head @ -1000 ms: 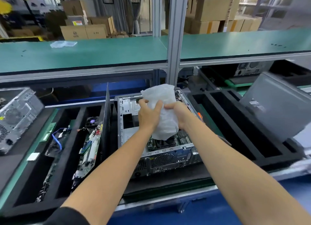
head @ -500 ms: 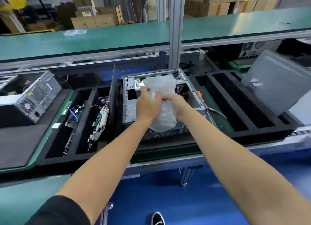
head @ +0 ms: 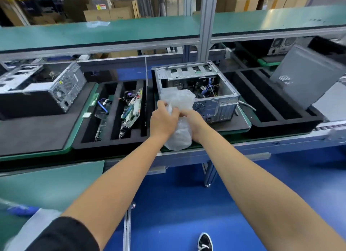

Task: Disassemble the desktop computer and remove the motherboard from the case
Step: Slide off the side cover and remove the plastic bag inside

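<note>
Translucent plastic bag (head: 178,132): gripped by both hands, left hand (head: 163,120) and right hand (head: 193,121), now drawn back clear of the open computer case (head: 198,93) on the table (head: 241,127). Interior exposed; motherboard apparently still inside, removal pending.

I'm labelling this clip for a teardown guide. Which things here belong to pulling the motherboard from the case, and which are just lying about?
Job in hand:
- open silver metal computer case
- crumpled clear plastic bag, gripped by left hand and right hand
- black foam slotted tray holding green circuit boards

Lying about:
- second silver computer case
- grey metal side panel
- brown cardboard boxes
</note>
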Available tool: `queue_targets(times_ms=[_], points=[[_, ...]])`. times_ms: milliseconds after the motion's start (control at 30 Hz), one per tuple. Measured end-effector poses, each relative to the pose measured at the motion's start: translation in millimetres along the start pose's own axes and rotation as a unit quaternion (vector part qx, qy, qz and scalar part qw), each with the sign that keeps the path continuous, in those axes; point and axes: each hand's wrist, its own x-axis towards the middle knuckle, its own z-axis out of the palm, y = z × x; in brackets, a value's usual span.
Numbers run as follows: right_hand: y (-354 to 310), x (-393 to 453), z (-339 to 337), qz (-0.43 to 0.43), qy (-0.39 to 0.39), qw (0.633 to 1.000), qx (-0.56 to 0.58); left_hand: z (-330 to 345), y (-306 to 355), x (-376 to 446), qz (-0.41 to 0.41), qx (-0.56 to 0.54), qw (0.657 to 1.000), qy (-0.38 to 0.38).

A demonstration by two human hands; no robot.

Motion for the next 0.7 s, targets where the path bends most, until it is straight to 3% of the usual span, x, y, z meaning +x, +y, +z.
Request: queue_targets(times_ms=[100,300,433,700], points=[[36.0,-18.1,16.9,0.015,0.013,1.0,-0.002,-17.7,-23.2,-27.6,-0.011,0.017,1.0,-0.023],[74.7,-50.0,35.9,0.033,0.013,0.991,-0.13,-47.2,-57.1,-73.9,-0.035,0.047,0.998,-0.027],[95.4,-64.7,50.2,0.06,0.006,0.966,-0.252,-68.7,-81.5,-97.4,-0.053,0.082,0.995,-0.034],[150.1,-90.2,79.6,0.109,-0.045,0.917,-0.38,-100.5,-141.1,-141.4,-0.092,0.138,0.984,-0.059]])
